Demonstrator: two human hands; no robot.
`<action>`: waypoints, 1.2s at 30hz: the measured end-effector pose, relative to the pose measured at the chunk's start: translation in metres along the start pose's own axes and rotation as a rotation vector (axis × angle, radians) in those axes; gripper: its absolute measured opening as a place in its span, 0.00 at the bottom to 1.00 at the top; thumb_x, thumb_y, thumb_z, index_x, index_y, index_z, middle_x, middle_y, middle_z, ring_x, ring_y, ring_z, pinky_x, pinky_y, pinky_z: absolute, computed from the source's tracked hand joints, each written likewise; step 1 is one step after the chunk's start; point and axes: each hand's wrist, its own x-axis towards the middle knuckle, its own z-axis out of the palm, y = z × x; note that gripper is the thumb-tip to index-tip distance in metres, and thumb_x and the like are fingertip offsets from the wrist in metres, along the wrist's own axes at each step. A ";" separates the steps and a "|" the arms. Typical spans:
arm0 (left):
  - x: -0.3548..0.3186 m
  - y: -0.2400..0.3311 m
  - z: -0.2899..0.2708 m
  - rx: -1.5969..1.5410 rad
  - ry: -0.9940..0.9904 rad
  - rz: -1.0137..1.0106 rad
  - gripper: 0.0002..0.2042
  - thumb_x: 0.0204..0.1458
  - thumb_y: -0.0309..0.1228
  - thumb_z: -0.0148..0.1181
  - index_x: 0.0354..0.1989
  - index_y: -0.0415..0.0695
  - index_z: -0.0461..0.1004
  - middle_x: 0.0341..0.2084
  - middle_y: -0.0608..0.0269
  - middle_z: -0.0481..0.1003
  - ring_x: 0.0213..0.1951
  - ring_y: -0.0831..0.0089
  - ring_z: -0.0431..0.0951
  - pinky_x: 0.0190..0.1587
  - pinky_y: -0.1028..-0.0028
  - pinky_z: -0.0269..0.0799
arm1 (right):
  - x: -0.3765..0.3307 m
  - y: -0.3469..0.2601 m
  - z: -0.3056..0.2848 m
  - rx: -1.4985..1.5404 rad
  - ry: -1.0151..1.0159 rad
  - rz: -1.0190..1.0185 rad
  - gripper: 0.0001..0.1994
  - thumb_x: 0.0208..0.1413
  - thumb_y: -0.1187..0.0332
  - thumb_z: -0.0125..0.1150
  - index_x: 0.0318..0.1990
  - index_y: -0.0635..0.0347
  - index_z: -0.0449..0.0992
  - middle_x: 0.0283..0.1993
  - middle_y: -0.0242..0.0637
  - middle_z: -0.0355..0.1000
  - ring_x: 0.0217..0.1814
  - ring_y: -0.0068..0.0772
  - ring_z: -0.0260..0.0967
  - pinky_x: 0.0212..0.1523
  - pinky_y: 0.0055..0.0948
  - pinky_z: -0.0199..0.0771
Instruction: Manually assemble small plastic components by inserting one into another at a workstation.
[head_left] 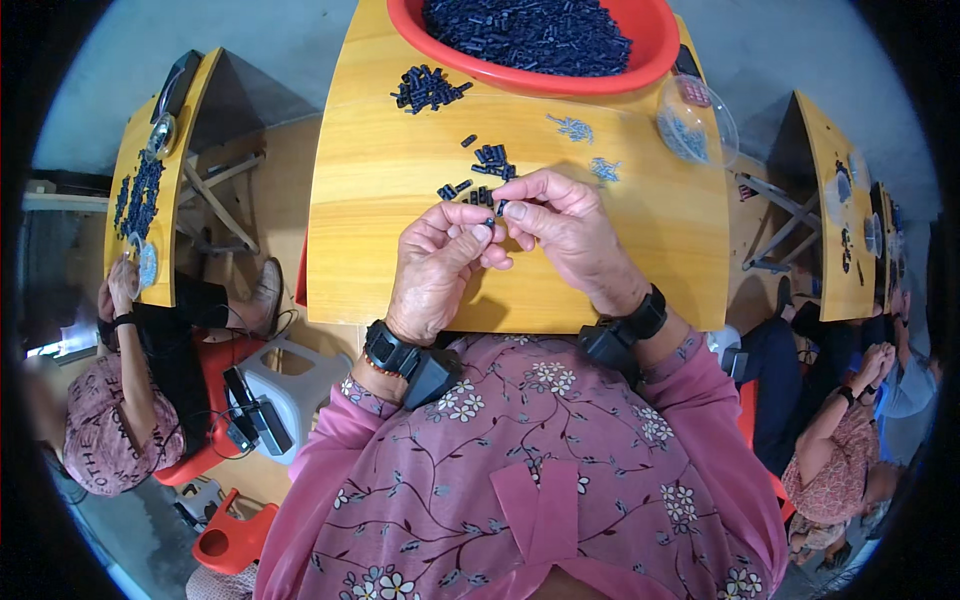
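Note:
My left hand (pixel 435 265) and my right hand (pixel 565 228) meet above the yellow wooden table (pixel 380 250), fingertips almost touching. Each pinches a small dark plastic piece (pixel 495 212) between thumb and forefinger; the two pieces are held close together. Just beyond my fingers lies a loose cluster of small dark pieces (pixel 485 165) on the table. A second pile of dark pieces (pixel 428 88) sits farther back on the left. Both wrists wear black bands with small devices.
A red basin (pixel 655 45) full of dark pieces stands at the table's far edge. A clear round container (pixel 697 120) and small heaps of pale metal bits (pixel 572 127) lie at the right. Other people sit at similar tables left and right.

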 end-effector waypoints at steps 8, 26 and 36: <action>0.000 0.001 0.006 0.064 0.002 -0.052 0.07 0.60 0.25 0.55 0.43 0.36 0.73 0.34 0.58 0.77 0.31 0.72 0.79 0.39 0.68 0.81 | -0.002 0.003 -0.003 -0.015 -0.020 -0.084 0.07 0.60 0.74 0.58 0.43 0.63 0.78 0.31 0.27 0.72 0.27 0.13 0.62 0.28 0.15 0.63; 0.000 0.001 0.005 -0.014 -0.018 -0.064 0.06 0.60 0.25 0.55 0.42 0.36 0.72 0.34 0.57 0.78 0.31 0.73 0.79 0.38 0.71 0.81 | -0.006 0.003 0.005 -0.215 0.049 -0.207 0.06 0.58 0.78 0.59 0.42 0.67 0.78 0.35 0.32 0.74 0.34 0.17 0.72 0.34 0.18 0.74; 0.000 0.001 0.005 -0.001 -0.008 -0.078 0.06 0.60 0.25 0.55 0.43 0.36 0.72 0.34 0.57 0.78 0.31 0.73 0.79 0.37 0.70 0.81 | -0.001 -0.002 0.000 -0.313 0.012 -0.212 0.05 0.57 0.77 0.61 0.39 0.66 0.79 0.34 0.32 0.74 0.31 0.16 0.72 0.30 0.17 0.73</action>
